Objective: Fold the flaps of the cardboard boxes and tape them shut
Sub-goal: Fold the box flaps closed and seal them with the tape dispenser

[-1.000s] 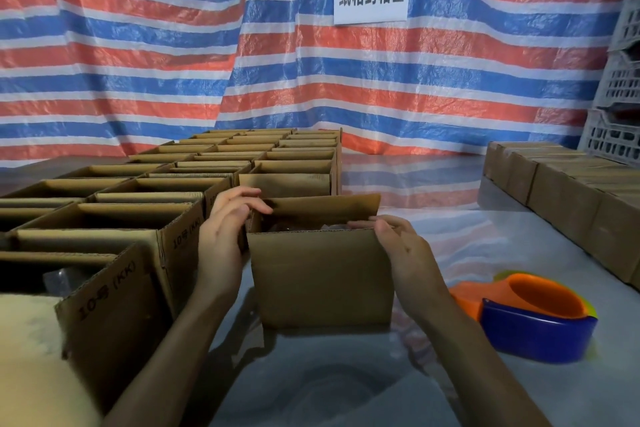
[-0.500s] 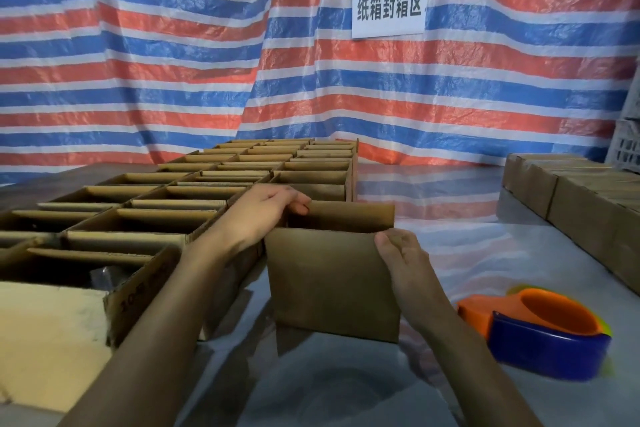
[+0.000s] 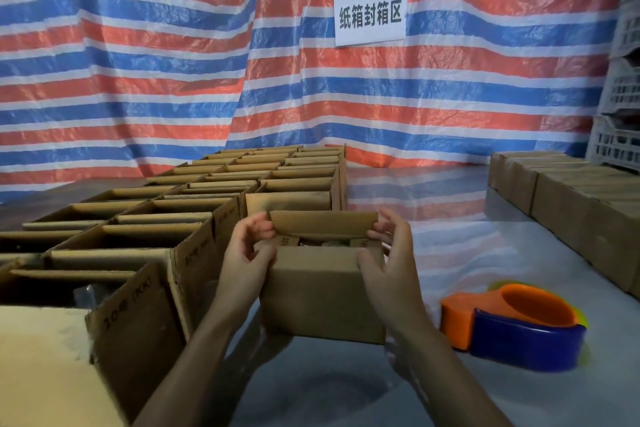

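Centre of table [image 3: 311, 392]: cardboard box [image 3: 322, 295], long axis left-right, mouth up, far flap [image 3: 323, 224] half-raised; contents too dim to read. The left hand [image 3: 247, 260] and right hand [image 3: 388, 260] grip its top corners. Open boxes [image 3: 194, 218] stand left.

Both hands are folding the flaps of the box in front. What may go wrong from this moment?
1. The left hand and right hand both hold the flaps of the cardboard box, and the tape dispenser lies apart on the right; letting go to fetch it may let the far flap spring open.
2. The contents show through the gap between the flaps; they might get pinched or keep the flaps from meeting.
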